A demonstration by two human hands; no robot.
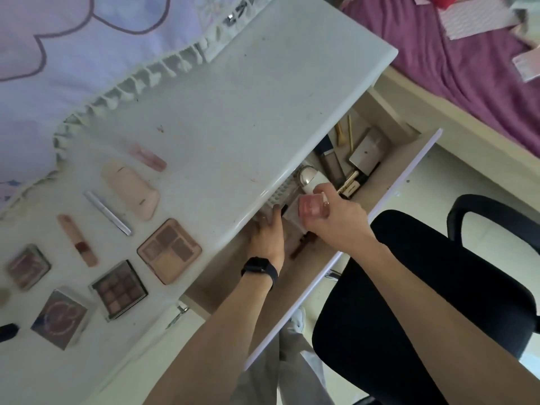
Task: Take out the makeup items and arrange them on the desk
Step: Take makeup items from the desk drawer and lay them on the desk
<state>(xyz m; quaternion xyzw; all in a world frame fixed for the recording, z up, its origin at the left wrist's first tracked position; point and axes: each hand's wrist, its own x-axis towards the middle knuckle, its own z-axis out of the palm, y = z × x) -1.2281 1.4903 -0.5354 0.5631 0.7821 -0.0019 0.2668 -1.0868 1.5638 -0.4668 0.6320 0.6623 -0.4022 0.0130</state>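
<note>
A white tabletop (233, 112) runs diagonally across the frame, with a purple bed (455, 68) at upper right and a black chair (423, 273) at lower right. Laid out at lower left are two eyeshadow palettes (169, 251), a lipstick (77, 239), a pale pink tube (131, 190) and blurred compacts (one cut off by the frame's left edge). Below the tabletop's edge the drawer (391, 171) stands pulled out. Above it, at centre frame, the right hand (339, 220) has its fingers curled round a small pink bottle (311, 206). The left hand (267, 238), with a black watch (258, 268) on its wrist, reaches in under the tabletop; its fingers are partly hidden, so I cannot tell whether they hold anything. The drawer's other contents are dim.
</note>
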